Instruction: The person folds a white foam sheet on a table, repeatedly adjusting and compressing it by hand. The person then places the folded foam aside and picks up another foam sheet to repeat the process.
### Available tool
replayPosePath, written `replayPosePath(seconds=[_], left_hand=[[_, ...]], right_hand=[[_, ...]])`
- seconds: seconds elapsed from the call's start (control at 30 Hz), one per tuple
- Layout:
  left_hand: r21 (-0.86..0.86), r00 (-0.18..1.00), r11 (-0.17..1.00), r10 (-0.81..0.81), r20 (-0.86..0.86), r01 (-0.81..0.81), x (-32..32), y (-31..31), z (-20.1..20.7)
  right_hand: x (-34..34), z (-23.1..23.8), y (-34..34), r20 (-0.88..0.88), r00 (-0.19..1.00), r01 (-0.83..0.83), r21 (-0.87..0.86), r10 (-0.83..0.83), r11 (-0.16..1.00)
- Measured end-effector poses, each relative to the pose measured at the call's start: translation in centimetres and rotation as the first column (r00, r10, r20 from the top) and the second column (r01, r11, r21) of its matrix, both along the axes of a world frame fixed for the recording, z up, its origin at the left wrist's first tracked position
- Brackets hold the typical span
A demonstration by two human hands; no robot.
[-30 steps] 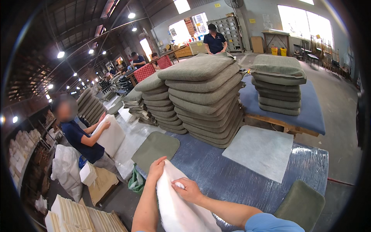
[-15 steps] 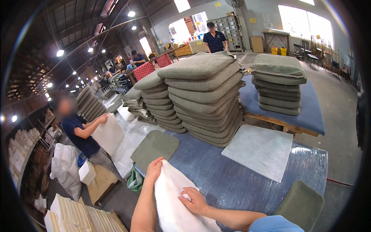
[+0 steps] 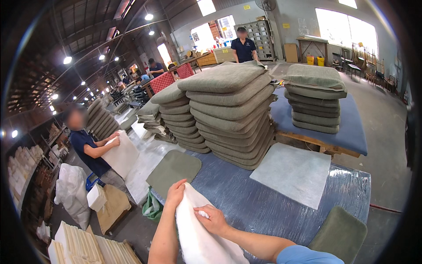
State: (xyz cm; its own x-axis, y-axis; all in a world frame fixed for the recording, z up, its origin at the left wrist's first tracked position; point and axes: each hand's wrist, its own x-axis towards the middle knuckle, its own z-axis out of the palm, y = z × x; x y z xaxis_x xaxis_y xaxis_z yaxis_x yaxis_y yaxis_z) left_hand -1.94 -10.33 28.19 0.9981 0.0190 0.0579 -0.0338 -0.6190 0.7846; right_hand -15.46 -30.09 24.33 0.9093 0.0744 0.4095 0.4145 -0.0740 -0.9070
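Head view.

Left hand [image 3: 176, 192]: fingers curled over the top edge of the white pad [image 3: 202, 237], gripping it from the outer side; forearm rises from the lower edge.

Right hand [image 3: 214, 218]: palm down on the pad face, fingers closed and pinching a fold of the white wadding just right of the left hand.

White pad: soft, thick, fibrous; held between both hands, top end up at the left fingers, lower end running off the bottom edge. It seems to lean on the table's near edge, though the contact is hidden.

Table [image 3: 263, 207]: blue top under clear wrap, just beyond both hands.

Flat green cover [image 3: 173, 167]: lies on the table, just beyond the left hand.

Grey sheet [image 3: 293, 172]: flat on the table, beyond and right of the right hand.

Green cushion [image 3: 340, 231]: at the table's near right corner, right of the right forearm.

Cushion stack [image 3: 228, 112]: tall, olive green, well beyond the hands; smaller stack [image 3: 315, 99] on a blue pallet to its right.

Co-worker [image 3: 88, 149]: far left of the left hand, holding another white pad.
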Motion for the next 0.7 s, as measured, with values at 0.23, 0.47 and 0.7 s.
replayPosePath(seconds=[0.23,0.47,0.7], left_hand=[[0.027,1.0,1.0,0.006,-0.019,-0.005,-0.3,0.2,0.4],[-0.015,1.0,1.0,0.016,-0.021,-0.017,-0.6,1.0,0.3],[-0.07,0.998,0.997,0.028,-0.058,-0.032,-0.8,0.2,0.4]], right_hand=[[-0.2,-0.4,0.5,0.008,1.0,0.006,0.014,-0.006,1.0],[-0.5,-0.3,0.8,-0.007,1.0,0.0,0.022,0.0,1.0],[-0.3,-1.1,1.0,0.023,0.999,0.024,0.024,-0.024,0.999]])
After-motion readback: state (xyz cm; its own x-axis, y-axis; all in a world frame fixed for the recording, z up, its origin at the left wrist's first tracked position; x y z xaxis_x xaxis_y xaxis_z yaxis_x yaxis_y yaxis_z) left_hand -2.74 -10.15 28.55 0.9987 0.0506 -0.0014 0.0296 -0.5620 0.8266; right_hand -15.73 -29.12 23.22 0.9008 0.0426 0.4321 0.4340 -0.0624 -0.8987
